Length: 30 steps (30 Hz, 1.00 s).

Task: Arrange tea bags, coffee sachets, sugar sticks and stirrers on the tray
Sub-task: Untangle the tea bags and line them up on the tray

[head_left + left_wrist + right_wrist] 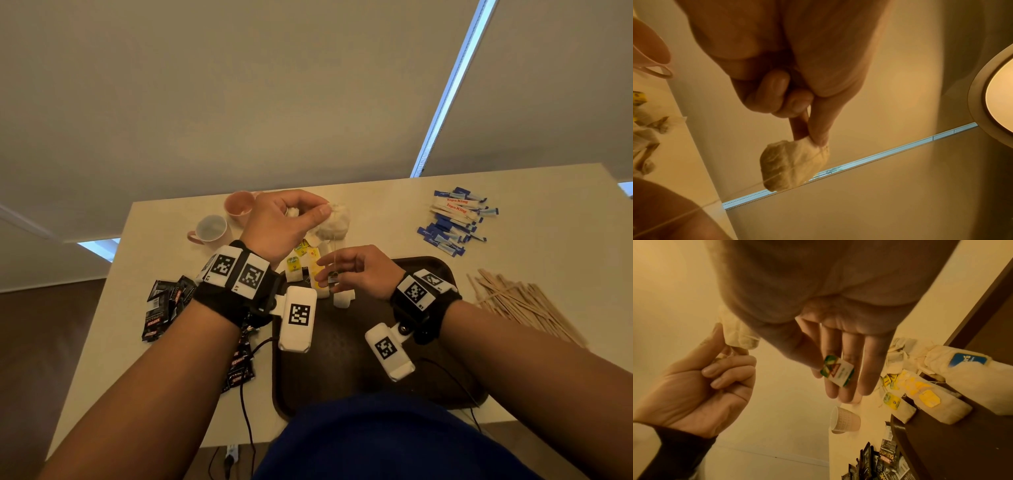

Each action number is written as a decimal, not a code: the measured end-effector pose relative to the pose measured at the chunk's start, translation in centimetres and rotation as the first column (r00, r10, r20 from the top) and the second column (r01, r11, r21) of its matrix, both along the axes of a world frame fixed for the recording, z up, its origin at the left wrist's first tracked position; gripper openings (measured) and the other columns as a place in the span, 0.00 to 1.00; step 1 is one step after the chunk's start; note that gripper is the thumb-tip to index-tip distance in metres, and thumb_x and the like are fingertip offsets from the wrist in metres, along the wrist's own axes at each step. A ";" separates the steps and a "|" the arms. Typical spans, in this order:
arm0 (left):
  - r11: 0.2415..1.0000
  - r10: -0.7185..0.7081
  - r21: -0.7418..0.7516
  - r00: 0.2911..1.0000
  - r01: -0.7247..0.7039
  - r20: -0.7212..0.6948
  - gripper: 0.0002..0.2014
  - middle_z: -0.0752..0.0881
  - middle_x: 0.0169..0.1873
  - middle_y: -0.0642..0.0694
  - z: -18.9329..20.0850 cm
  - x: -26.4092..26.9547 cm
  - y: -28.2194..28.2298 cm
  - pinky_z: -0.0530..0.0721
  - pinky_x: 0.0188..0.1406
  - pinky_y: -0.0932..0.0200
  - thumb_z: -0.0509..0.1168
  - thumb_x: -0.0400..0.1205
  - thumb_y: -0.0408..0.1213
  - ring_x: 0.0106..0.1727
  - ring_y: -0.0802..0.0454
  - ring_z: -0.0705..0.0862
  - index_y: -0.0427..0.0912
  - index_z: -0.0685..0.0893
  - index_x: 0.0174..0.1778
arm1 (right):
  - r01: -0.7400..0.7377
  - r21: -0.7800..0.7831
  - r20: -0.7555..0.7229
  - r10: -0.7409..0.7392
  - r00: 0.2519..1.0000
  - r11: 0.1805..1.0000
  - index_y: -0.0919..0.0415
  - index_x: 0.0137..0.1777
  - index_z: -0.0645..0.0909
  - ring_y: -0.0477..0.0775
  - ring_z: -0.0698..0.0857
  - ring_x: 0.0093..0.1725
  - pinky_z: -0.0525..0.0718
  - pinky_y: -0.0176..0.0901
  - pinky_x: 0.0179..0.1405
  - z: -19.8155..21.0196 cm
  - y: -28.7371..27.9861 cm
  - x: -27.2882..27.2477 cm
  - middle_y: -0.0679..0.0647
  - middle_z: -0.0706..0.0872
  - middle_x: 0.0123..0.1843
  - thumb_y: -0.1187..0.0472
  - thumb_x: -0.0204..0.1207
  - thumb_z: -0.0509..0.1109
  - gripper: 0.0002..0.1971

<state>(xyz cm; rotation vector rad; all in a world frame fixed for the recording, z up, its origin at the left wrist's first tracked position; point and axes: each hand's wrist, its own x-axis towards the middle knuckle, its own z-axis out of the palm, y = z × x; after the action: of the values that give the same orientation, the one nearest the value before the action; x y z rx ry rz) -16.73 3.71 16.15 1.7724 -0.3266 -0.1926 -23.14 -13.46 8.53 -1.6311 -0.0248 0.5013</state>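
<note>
My left hand (308, 210) is raised above the far table and pinches a crumpled white tea bag (334, 221) between thumb and forefinger (819, 129); the tea bag (795, 164) hangs below the fingertips. A thin string runs from it down to a small green and white tag (838, 371), which my right hand (325, 274) pinches between thumb and fingers over the far left corner of the dark brown tray (342, 359). Several tea bags with yellow tags (296, 269) lie at that corner, partly on the tray (951, 443).
Black coffee sachets (164, 301) lie left of the tray. Blue and white sugar sticks (455, 219) are heaped at the far right, wooden stirrers (524, 305) right of the tray. Two pink cups (209, 229) stand at the far left.
</note>
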 end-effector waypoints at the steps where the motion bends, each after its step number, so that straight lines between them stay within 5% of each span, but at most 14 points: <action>1: 1.000 0.003 -0.010 1.000 -0.003 -0.010 0.03 0.84 0.28 0.61 0.0 0.0 0.0 0.70 0.24 0.73 0.75 0.79 0.34 0.22 0.66 0.76 0.46 0.91 0.44 | 0.009 -0.004 -0.005 -0.009 1.000 1.000 0.69 0.65 0.80 0.52 0.91 0.51 0.90 0.44 0.51 0.0 0.0 -0.1 0.63 0.90 0.54 0.80 0.79 0.61 0.18; 7: 0.998 -0.023 -0.060 0.999 0.020 -0.050 0.03 0.84 0.27 0.60 0.4 -0.4 0.0 0.68 0.20 0.69 0.74 0.79 0.32 0.21 0.63 0.74 0.41 0.91 0.47 | 0.145 -0.025 0.002 -0.145 0.989 0.989 0.72 0.57 0.82 0.55 0.92 0.43 0.90 0.40 0.41 -0.4 -0.1 0.2 0.69 0.90 0.45 0.76 0.80 0.66 0.08; 12: 0.991 -0.081 -0.112 0.992 0.070 -0.100 0.04 0.84 0.30 0.56 0.6 -0.8 0.2 0.67 0.19 0.64 0.73 0.79 0.30 0.21 0.54 0.70 0.43 0.90 0.46 | 0.233 -0.288 0.244 -0.164 0.956 0.929 0.65 0.50 0.91 0.42 0.87 0.36 0.85 0.33 0.38 -0.3 -0.9 1.5 0.56 0.92 0.41 0.67 0.75 0.76 0.06; 14: 0.987 -0.106 -0.134 0.986 0.088 -0.131 0.04 0.84 0.30 0.56 0.5 -1.1 0.2 0.67 0.18 0.65 0.72 0.79 0.30 0.21 0.53 0.68 0.43 0.90 0.45 | 0.260 -0.290 0.245 -0.191 0.951 0.921 0.68 0.49 0.90 0.47 0.86 0.32 0.85 0.39 0.35 0.4 -1.0 1.9 0.60 0.91 0.39 0.67 0.76 0.75 0.06; 17: 0.985 -0.127 -0.136 0.982 0.108 -0.140 0.06 0.85 0.30 0.55 0.2 -1.3 0.3 0.67 0.18 0.66 0.72 0.79 0.29 0.21 0.54 0.69 0.45 0.90 0.45 | 0.275 -0.243 0.215 -0.224 0.950 0.930 0.69 0.49 0.90 0.41 0.85 0.27 0.83 0.33 0.29 2.0 -1.2 2.6 0.59 0.90 0.35 0.67 0.77 0.74 0.06; 20: 0.988 -0.110 -0.123 0.982 0.092 -0.156 0.05 0.84 0.30 0.55 -0.5 -1.8 0.4 0.69 0.19 0.68 0.72 0.79 0.27 0.20 0.58 0.71 0.42 0.90 0.45 | 0.311 -0.198 0.240 -0.262 0.935 0.930 0.65 0.52 0.90 0.40 0.89 0.33 0.83 0.28 0.32 3.3 -1.4 3.3 0.56 0.91 0.41 0.65 0.78 0.73 0.07; 24: 0.995 -0.080 -0.072 0.982 0.069 -0.171 0.05 0.84 0.29 0.59 -2.0 -2.6 0.4 0.70 0.22 0.76 0.71 0.79 0.26 0.21 0.65 0.75 0.39 0.89 0.46 | 0.349 -0.079 0.261 -0.319 0.911 0.934 0.73 0.52 0.89 0.50 0.90 0.35 0.88 0.36 0.36 4.5 -1.5 3.9 0.69 0.91 0.43 0.69 0.76 0.75 0.08; 27: 0.997 -0.060 -0.058 0.976 0.049 -0.211 0.04 0.83 0.35 0.49 -2.8 -2.8 0.5 0.69 0.18 0.71 0.72 0.79 0.28 0.20 0.63 0.74 0.39 0.90 0.46 | 0.340 -0.056 0.305 -0.308 0.901 0.939 0.72 0.55 0.87 0.61 0.91 0.38 0.91 0.46 0.40 5.2 -1.5 4.0 0.68 0.91 0.40 0.71 0.75 0.74 0.09; 30: 0.999 -0.035 -0.038 0.970 0.027 -0.242 0.04 0.84 0.34 0.50 -3.4 -2.6 0.7 0.69 0.17 0.66 0.74 0.79 0.30 0.20 0.60 0.72 0.45 0.91 0.45 | 0.343 -0.053 0.318 -0.310 0.896 0.938 0.66 0.62 0.85 0.59 0.92 0.40 0.91 0.46 0.42 5.6 -1.4 4.0 0.63 0.92 0.40 0.70 0.76 0.74 0.14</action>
<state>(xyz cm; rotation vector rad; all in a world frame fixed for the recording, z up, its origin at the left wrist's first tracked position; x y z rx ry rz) -19.36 4.45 12.74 1.6887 -0.1793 -0.4204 -19.13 -14.88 14.18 -1.7627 0.0477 -0.0131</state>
